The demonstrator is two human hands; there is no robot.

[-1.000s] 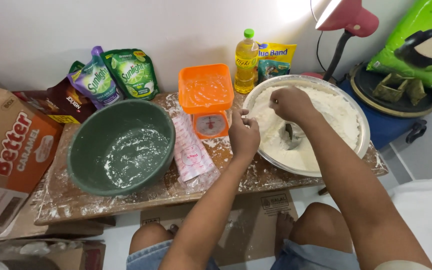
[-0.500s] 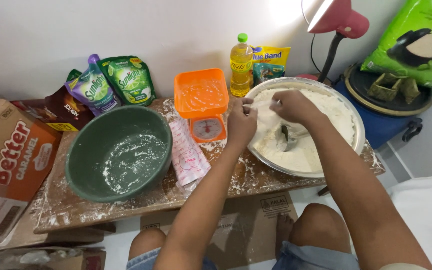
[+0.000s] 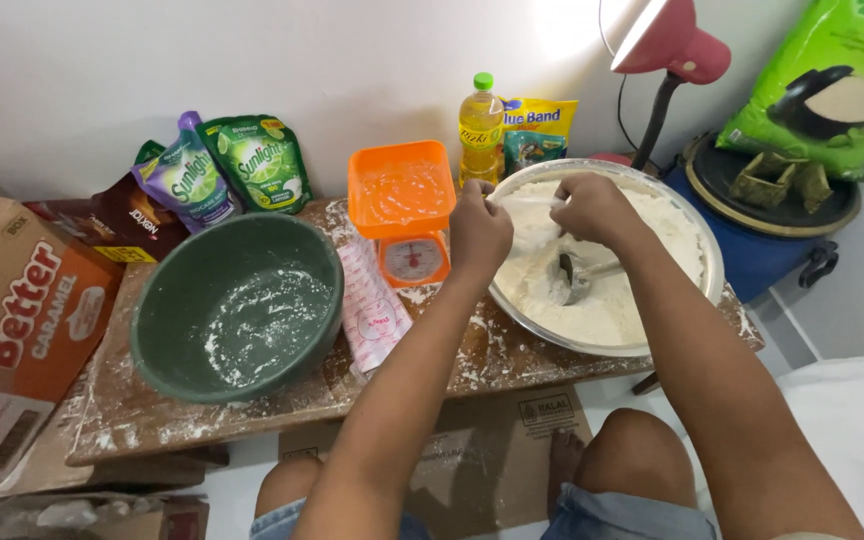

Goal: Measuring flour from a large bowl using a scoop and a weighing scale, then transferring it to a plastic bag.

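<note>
both hands, left hand (image 3: 479, 232) and right hand (image 3: 593, 208), pinch a thin packet (image 3: 529, 201) over the flour bowl (image 3: 697, 235).

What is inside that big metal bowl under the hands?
The metal bowl holds white flour with a metal spoon in it. Both hands cover part of the flour; the bottom is hidden.

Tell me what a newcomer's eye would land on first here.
Both hands, left hand and right hand, pinch something small over the metal bowl of flour at right, a spoon lying in it. The flour-streaked green bowl sits left, the orange scale between.
</note>
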